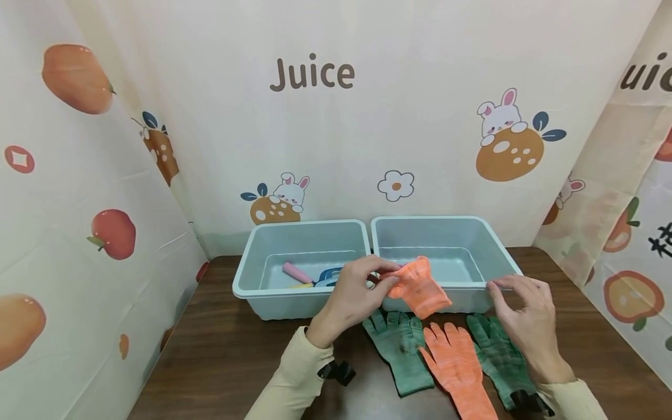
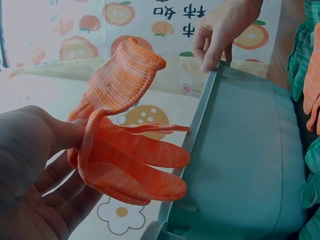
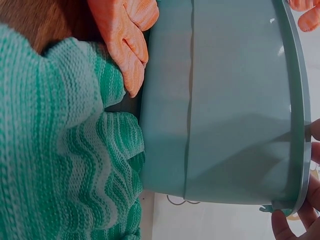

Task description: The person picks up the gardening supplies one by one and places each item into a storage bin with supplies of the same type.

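My left hand (image 1: 353,294) pinches an orange knit glove (image 1: 424,291) by part of its cuff, above the front rim of the right-hand pale blue-green bin (image 1: 467,300). In the left wrist view the glove (image 2: 145,160) hangs with its fingers toward the bin. My right hand (image 1: 527,309) grips that bin's rim at the front right corner, thumb outside. On the table before the bin lie a green glove (image 1: 406,353), an orange glove (image 1: 459,364) and another green glove (image 1: 496,353), partly behind my right hand and wrist.
A second bin (image 1: 294,303) stands to the left, holding a pink-handled tool (image 1: 297,272) and blue items (image 1: 329,274), partly hidden by my left hand. The printed curtain (image 1: 336,134) rises close behind both bins. Dark wooden table (image 1: 210,350) extends to the left.
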A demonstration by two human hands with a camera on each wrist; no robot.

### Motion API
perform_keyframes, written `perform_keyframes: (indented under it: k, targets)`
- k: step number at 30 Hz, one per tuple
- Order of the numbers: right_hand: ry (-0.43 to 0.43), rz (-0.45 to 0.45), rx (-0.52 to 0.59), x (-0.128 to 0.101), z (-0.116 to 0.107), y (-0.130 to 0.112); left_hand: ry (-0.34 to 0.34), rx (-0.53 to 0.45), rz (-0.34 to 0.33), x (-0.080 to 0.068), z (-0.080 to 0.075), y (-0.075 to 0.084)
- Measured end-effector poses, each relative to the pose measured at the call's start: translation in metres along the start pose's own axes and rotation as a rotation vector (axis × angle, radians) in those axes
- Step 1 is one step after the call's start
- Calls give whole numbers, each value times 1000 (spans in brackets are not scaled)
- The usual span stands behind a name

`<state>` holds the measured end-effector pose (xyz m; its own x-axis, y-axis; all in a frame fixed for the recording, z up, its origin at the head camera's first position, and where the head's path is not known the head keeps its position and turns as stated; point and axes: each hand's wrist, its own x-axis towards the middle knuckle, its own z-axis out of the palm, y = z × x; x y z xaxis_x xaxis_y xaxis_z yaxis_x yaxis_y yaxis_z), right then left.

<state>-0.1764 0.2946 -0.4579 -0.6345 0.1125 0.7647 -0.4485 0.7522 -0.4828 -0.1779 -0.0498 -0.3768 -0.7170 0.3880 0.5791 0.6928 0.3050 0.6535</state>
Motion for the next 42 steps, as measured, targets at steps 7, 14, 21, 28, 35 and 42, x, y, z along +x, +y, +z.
perform_keyframes:
  k: [7,14,21,28,35,42]
  targets:
    - [3,15,-14,1,0,-2,9,14,-16,5,2,1]
    - [3,21,-13,0,0,-3,63,24,-41,9,7,1]
    - [1,22,-17,-1,1,-2,106,23,-63,14,10,0]
    - [-3,8,-26,-1,0,-1,118,23,-72,20,11,-2]
    - [6,-10,-8,-1,1,0,119,12,-63,26,12,-3]
    - [32,-75,20,2,2,2,146,17,-35,31,12,-7]
